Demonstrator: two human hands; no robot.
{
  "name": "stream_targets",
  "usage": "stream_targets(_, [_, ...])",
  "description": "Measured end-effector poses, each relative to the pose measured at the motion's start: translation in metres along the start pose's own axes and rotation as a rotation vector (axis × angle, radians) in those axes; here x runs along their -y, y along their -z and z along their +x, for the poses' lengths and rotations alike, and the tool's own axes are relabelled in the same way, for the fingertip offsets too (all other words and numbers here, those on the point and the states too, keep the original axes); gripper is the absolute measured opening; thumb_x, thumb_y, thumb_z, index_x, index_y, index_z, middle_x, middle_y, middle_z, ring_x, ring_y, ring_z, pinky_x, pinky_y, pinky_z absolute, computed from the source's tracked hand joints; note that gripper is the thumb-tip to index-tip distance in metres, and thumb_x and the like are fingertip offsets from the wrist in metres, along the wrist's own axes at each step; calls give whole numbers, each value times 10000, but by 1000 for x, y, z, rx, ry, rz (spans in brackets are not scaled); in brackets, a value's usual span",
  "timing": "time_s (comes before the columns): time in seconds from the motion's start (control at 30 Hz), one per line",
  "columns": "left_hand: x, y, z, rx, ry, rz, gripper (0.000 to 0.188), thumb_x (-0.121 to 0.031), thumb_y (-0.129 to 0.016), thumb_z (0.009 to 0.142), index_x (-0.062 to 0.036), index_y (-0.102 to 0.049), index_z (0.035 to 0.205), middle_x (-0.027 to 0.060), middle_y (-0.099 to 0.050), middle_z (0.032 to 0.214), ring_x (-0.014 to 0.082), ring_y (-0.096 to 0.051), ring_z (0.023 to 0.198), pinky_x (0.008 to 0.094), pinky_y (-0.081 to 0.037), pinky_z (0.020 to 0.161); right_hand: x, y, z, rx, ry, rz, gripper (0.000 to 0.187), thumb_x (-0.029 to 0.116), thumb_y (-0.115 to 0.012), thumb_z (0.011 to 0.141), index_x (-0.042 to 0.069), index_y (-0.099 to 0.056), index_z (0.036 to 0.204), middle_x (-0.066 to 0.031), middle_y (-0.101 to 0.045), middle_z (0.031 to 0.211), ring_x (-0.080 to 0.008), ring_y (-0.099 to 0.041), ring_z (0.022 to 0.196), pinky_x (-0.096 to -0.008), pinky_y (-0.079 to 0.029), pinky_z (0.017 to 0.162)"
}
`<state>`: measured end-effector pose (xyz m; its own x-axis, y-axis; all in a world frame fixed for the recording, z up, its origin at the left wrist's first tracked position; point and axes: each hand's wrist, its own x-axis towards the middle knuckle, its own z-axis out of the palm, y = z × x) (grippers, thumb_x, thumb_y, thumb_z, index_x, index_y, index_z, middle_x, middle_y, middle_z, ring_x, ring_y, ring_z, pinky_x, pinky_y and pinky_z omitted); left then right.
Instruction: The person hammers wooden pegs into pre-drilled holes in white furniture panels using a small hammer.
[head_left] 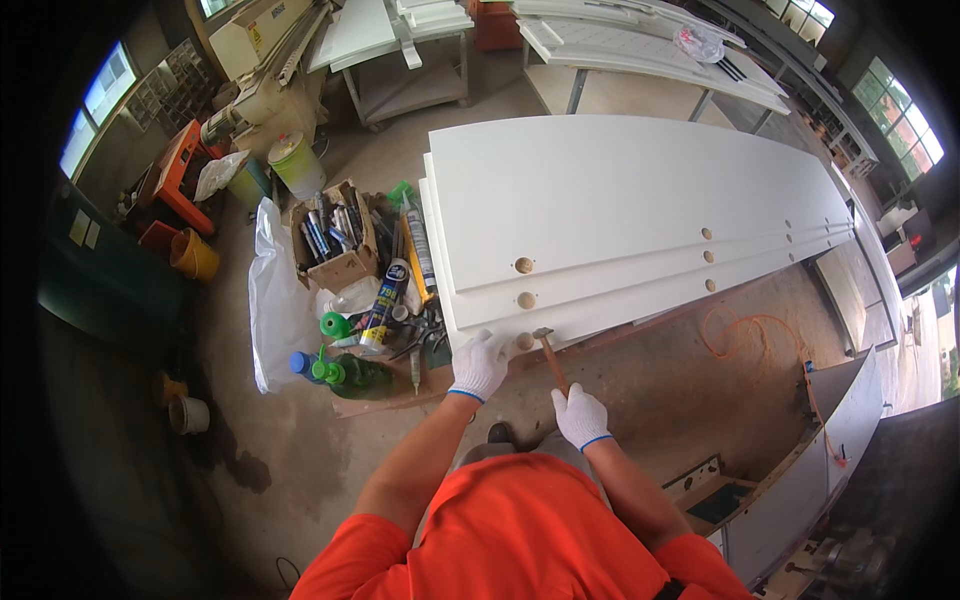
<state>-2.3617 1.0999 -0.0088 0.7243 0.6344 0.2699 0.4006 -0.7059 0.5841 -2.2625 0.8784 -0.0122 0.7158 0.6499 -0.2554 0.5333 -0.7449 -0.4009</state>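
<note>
White-gloved, the person's left hand (480,365) presses flat, fingers spread, on the near corner of the lowest of three long white boards (620,200), stacked stepwise and running off toward two o'clock. The right hand (581,416), also gloved, has its grip clamped round the wooden handle of a small hammer (549,352), whose metal head sits just beside a round hole (524,341) at the board's near edge. Two more round holes (523,266) lie on the boards above, at twelve o'clock from the hammer. At nine o'clock, an open cardboard box of sealant tubes (333,240) and a green glass bottle (355,375) stand on the concrete floor (650,390).
</note>
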Motion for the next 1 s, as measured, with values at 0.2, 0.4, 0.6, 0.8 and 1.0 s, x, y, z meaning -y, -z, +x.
stream_targets(0.2, [5, -4, 0, 25, -6, 43, 148, -135, -678, 871, -171, -775, 976, 109, -681, 894, 366, -703, 828, 492, -559, 698, 11, -3, -8, -21, 52, 209, 512, 508, -488, 1079, 17, -593, 977, -327, -680, 833, -545, -665, 844, -639, -500, 751])
stream_targets(0.4, [6, -7, 0, 18, -29, 62, 162, -124, -679, 867, -169, -786, 980, 100, -678, 882, 358, -702, 819, 477, -557, 698, 18, -15, -11, -17, 109, 188, 489, 481, -510, 1082, 18, -584, 940, -328, -674, 795, -540, -666, 783, -633, -509, 705])
stream_targets(0.6, [6, -8, -2, 29, -9, 3, 134, -102, -667, 830, -150, -736, 934, 127, -657, 907, 383, -689, 862, 524, -555, 734, 23, -12, -15, -28, 65, 210, 485, 482, -515, 1074, 20, -585, 945, -317, -685, 835, -530, -672, 843, -636, -505, 754])
stream_targets(0.8, [2, -3, -2, 23, -4, 1, 113, -108, -669, 831, -140, -728, 922, 128, -658, 902, 383, -690, 862, 523, -558, 733, 29, -8, -21, -154, 131, 233, 464, 461, -529, 1073, 25, -586, 926, -284, -683, 749, -512, -678, 731, -630, -510, 676])
stream_targets(1.0, [6, -7, -3, -12, 14, 7, 116, -142, -692, 876, -145, -777, 955, 109, -696, 902, 364, -708, 834, 490, -565, 726, 32, -7, -20, -199, 187, 188, 453, 452, -537, 1071, 27, -583, 922, -259, -675, 699, -492, -678, 676, -597, -525, 623])
